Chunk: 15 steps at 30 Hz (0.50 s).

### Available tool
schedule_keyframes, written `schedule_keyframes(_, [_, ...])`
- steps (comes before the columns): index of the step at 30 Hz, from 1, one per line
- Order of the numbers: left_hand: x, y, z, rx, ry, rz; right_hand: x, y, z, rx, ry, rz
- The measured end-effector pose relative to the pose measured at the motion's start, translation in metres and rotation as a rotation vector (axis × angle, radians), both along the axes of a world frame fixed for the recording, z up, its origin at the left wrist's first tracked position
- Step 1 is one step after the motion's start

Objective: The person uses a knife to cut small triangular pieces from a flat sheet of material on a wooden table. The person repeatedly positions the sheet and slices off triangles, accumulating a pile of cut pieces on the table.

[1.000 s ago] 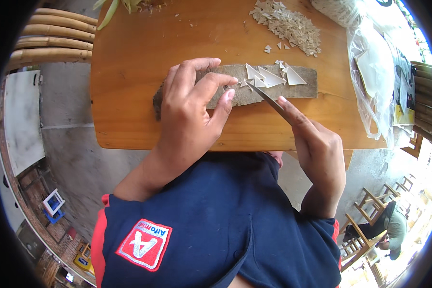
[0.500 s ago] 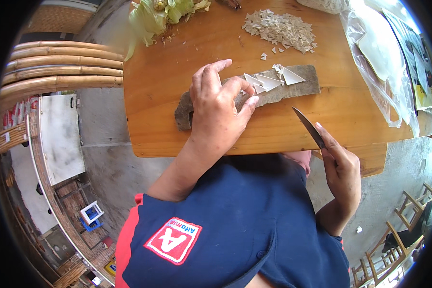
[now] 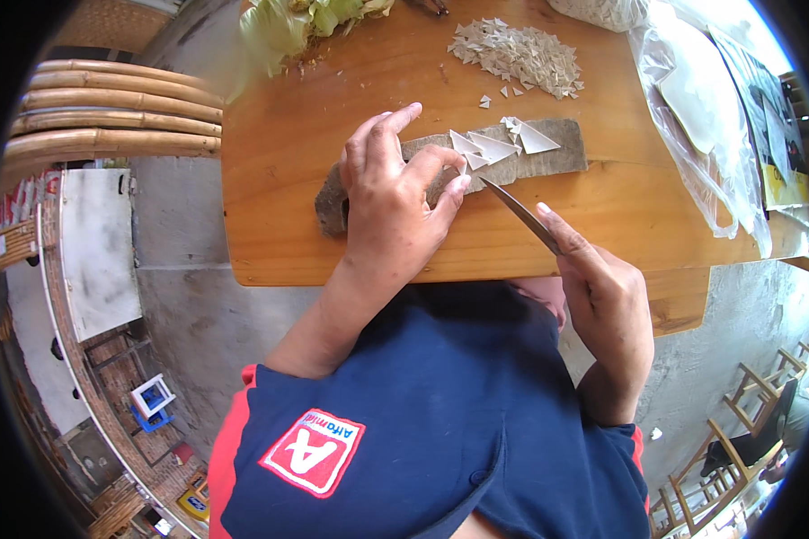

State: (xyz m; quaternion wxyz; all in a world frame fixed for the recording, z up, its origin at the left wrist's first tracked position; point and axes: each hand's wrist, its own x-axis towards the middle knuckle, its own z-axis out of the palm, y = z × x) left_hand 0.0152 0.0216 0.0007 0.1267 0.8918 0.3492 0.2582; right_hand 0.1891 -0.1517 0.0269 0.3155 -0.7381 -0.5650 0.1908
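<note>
A narrow grey-brown wooden board [image 3: 553,144] lies aslant on the table, its left part behind my left hand [image 3: 391,193]. That hand hovers over the board with index finger and thumb pinched, a small white piece seeming to show between the tips; the other fingers are raised. Just right of the fingertips, several flat white triangular pieces [image 3: 493,148] rest on the board. My right hand [image 3: 607,296] grips a knife [image 3: 523,217] with a dark pointed blade, the index finger stretched along its back. The knife's tip is close to the left fingertips, and its handle is hidden in the palm.
A pile of small cream triangular bits [image 3: 521,58] lies farther back on the wooden table [image 3: 288,242]. Pale green husk-like leaves [image 3: 283,31] are at the back left. A clear plastic bag [image 3: 692,135] hangs over the right side. Bamboo poles [image 3: 126,119] stand at left.
My right hand has brought the knife left and up, so its tip is now near the left fingertips. The left hand keeps its pinch over the board. The whole view has shifted slightly.
</note>
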Motion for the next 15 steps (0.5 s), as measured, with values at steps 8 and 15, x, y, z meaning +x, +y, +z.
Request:
schedule_keyframes(8, [-0.008,0.001,-0.001,-0.044,-0.001,-0.036,-0.005,0.003,-0.007,0.0,-0.006,-0.029])
schedule_keyframes(15, [-0.02,-0.005,-0.003,-0.08,-0.089,-0.058,-0.014,0.017,0.004,-0.141,-0.14,0.001])
